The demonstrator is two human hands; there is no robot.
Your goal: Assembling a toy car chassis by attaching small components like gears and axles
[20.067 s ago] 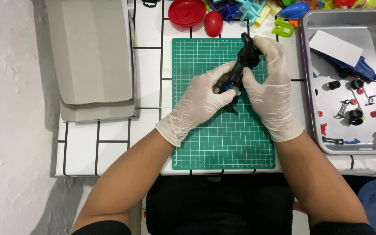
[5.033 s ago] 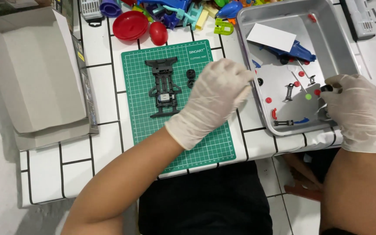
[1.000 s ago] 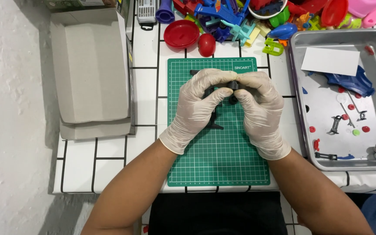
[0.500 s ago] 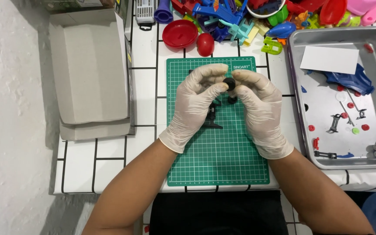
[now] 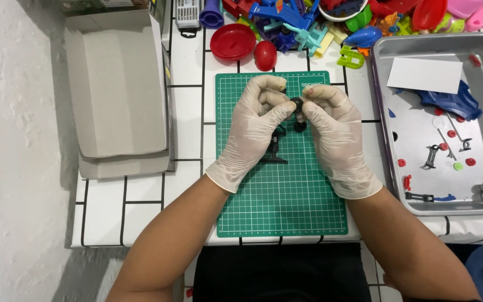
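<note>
Both gloved hands have risen slightly since a moment ago; the left hand (image 5: 252,126) and right hand (image 5: 331,131) pinch a small black wheel (image 5: 296,104) between fingertips above the green cutting mat (image 5: 280,196), the black chassis (image 5: 275,148) lying beneath; fitting seems underway.

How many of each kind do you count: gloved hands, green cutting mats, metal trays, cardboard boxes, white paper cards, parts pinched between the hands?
White-gloved hands: 2 (left hand, right hand)
Green gridded cutting mat: 1
Grey metal tray: 1
Open grey cardboard box: 1
White paper card in the tray: 1
Small black round part pinched between both hands: 1
Total: 7
</note>
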